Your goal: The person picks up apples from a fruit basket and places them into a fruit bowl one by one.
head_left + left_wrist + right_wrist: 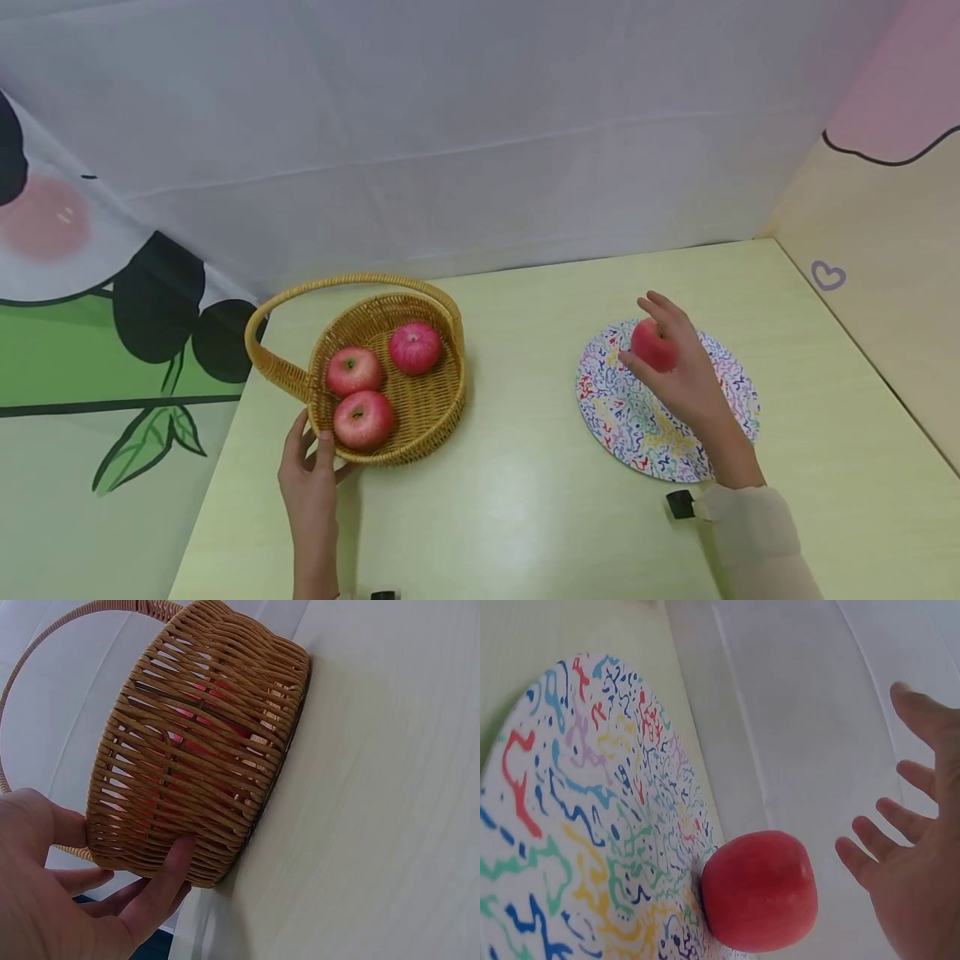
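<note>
Red apple (760, 891), smooth and rounded, rests on a round mat (622, 417) printed with multicoloured squiggles; in head view the right hand (684, 383) covers part of it. Right wrist view: that hand stands open with fingers apart, beside the apple, gripping nothing. Left hand (311, 471) pinches the edge of a woven basket (444, 417), some fingers partly hidden behind it. Inside: two blushed apples (363, 420) and a darker pink round fruit (415, 348); left wrist view gives only red slivers through the weave.
</note>
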The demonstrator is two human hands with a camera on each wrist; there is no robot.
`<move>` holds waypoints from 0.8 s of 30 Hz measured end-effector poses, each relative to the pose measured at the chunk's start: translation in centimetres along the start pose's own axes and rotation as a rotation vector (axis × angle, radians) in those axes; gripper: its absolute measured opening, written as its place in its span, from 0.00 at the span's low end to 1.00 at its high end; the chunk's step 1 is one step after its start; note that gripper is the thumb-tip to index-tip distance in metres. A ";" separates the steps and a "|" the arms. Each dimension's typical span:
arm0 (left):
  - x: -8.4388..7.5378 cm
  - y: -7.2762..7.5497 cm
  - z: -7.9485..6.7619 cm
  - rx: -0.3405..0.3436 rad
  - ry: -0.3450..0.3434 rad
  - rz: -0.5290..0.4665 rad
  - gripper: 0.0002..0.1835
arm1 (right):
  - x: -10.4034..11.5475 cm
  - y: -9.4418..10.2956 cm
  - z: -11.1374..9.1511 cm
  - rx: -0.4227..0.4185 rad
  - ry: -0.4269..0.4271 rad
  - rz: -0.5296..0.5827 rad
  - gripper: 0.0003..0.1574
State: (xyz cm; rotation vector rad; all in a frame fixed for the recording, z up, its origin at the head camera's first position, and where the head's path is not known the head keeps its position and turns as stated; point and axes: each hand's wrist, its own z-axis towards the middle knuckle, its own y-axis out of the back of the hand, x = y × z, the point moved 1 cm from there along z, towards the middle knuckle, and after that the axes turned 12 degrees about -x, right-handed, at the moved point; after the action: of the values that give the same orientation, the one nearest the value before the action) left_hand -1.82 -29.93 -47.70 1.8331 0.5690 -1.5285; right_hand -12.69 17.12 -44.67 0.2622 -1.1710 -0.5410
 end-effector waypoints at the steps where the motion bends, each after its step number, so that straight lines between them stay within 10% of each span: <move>1: 0.0 0.0 0.0 0.001 -0.001 -0.002 0.30 | 0.2 -0.1 0.0 0.025 0.006 0.006 0.56; 24: -0.5 0.0 -0.3 -0.001 0.010 0.021 0.31 | 3.9 -2.2 0.0 0.424 0.065 0.080 0.65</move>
State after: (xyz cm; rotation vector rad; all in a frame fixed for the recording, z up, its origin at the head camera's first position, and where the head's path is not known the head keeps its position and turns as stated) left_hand -1.73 -29.69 -47.23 1.8414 0.5535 -1.5061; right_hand -12.21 13.18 -42.58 0.5886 -1.2202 -0.2070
